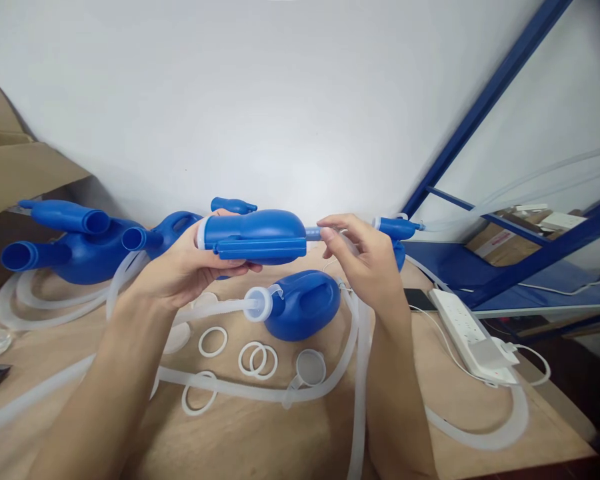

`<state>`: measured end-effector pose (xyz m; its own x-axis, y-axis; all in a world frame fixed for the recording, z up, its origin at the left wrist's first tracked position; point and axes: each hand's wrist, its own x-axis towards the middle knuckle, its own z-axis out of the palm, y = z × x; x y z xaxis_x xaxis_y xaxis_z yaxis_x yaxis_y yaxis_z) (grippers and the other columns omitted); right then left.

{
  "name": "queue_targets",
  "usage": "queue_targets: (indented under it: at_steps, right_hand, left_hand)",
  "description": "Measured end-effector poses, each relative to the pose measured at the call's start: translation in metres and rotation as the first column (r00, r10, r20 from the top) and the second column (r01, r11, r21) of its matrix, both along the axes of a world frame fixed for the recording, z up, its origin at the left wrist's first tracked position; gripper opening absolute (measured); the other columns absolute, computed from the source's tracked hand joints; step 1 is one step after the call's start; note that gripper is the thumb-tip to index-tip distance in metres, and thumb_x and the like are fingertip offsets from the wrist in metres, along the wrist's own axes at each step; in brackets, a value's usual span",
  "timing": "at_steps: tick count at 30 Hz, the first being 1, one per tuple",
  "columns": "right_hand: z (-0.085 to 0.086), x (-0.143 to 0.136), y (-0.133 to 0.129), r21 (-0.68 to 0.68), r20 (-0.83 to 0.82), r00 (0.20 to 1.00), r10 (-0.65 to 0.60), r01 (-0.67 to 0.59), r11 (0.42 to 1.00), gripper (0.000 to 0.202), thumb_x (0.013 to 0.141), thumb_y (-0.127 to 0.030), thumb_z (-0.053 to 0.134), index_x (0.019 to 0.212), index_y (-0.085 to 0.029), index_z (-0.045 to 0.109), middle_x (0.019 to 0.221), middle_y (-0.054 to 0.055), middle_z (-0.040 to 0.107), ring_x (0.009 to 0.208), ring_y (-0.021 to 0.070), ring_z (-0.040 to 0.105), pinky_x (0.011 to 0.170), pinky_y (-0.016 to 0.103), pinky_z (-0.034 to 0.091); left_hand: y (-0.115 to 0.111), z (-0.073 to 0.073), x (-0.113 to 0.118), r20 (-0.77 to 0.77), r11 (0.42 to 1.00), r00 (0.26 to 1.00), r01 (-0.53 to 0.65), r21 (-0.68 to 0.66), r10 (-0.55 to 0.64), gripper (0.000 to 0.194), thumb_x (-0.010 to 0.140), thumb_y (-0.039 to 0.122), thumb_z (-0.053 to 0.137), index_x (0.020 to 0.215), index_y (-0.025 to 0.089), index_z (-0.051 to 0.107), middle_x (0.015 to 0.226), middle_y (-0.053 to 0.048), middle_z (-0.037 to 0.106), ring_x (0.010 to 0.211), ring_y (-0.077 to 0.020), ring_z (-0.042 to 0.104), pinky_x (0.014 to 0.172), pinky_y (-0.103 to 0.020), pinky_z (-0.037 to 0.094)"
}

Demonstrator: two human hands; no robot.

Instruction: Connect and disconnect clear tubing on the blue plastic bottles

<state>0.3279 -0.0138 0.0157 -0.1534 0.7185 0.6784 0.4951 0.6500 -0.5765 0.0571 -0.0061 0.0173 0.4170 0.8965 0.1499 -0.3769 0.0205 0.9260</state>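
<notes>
My left hand point(180, 267) is wrapped around a blue plastic funnel-shaped urinal head point(260, 233), held level in the air with its white-ringed mouth toward the palm. At its narrow right end, my right hand point(357, 257) pinches a translucent hose point(347, 239) on or against the spout; how far the two overlap I cannot tell. The hose hangs down past my right wrist. Below, a blue urinal bottle point(303, 305) lies on the table, a white collar point(258, 304) at its neck with a hose leading left. Several white rings point(213, 341) and a clear cap point(311, 368) lie in front.
More blue bottles point(85, 257) and coiled tubing stand at the left beside a cardboard box point(20, 160). Another blue funnel piece point(397, 228) is behind my right hand. A white power strip point(473, 337) sits at the right edge, near a blue metal frame point(490, 100).
</notes>
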Motion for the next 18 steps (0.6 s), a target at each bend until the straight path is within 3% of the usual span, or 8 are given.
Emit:
queue_targets:
  at_steps: [4, 7, 10, 15, 18]
  right_hand:
    - [0.003, -0.003, -0.007, 0.023, 0.005, 1.0, -0.018, 0.018, 1.0, 0.019, 0.102, -0.038, 0.062, 0.109, -0.025, 0.074, 0.095, 0.002, 0.074, 0.081, 0.0174, 0.07, 0.073, 0.031, 0.054]
    - [0.005, -0.004, -0.01, -0.066, -0.021, 0.999, 0.032, -0.033, 0.997, 0.02, 0.102, -0.039, 0.062, 0.11, -0.024, 0.074, 0.084, 0.0, 0.072, 0.072, 0.0155, 0.068, 0.066, 0.029, 0.052]
    - [0.003, -0.007, -0.009, -0.137, -0.056, 0.993, 0.106, -0.113, 0.984, 0.022, 0.102, -0.041, 0.062, 0.113, -0.024, 0.072, 0.078, -0.002, 0.07, 0.069, 0.0145, 0.068, 0.065, 0.027, 0.053]
    - [-0.003, -0.013, -0.005, 0.036, -0.028, 0.995, 0.096, -0.095, 0.995, 0.017, 0.1, -0.036, 0.067, 0.109, -0.023, 0.072, 0.096, 0.003, 0.077, 0.078, 0.016, 0.072, 0.069, 0.028, 0.055]
    - [-0.005, -0.014, -0.004, 0.118, -0.024, 0.996, 0.081, -0.078, 0.99, 0.016, 0.1, -0.035, 0.066, 0.108, -0.024, 0.074, 0.103, 0.004, 0.079, 0.086, 0.0183, 0.075, 0.071, 0.029, 0.058]
  left_hand:
    - [0.0, 0.001, 0.001, -0.021, 0.996, 0.997, -0.078, 0.045, 0.079, 0.051, 0.059, 0.016, 0.094, 0.1, 0.021, 0.065, 0.079, -0.001, 0.078, 0.069, -0.0223, 0.079, 0.064, -0.024, 0.068]
    - [0.0, -0.002, 0.002, -0.024, 0.984, 0.994, -0.101, 0.15, 0.106, 0.061, 0.061, 0.025, 0.096, 0.111, 0.025, 0.062, 0.076, -0.001, 0.076, 0.062, -0.0225, 0.077, 0.056, -0.025, 0.066]
    - [0.0, -0.006, 0.004, -0.03, 0.953, 0.978, -0.193, 0.234, 0.205, 0.073, 0.064, 0.036, 0.097, 0.123, 0.029, 0.055, 0.073, 0.003, 0.074, 0.054, -0.0206, 0.074, 0.048, -0.024, 0.062]
    - [-0.002, -0.009, 0.016, 0.073, 0.82, 0.886, -0.453, 0.349, 0.458, 0.066, 0.066, 0.046, 0.093, 0.119, 0.033, 0.055, 0.087, 0.005, 0.071, 0.06, -0.0173, 0.073, 0.045, -0.024, 0.06]
    - [-0.006, -0.009, 0.025, 0.074, 0.801, 0.851, -0.517, 0.301, 0.521, 0.055, 0.072, 0.052, 0.088, 0.114, 0.03, 0.059, 0.091, 0.004, 0.074, 0.069, -0.0205, 0.075, 0.047, -0.027, 0.06]
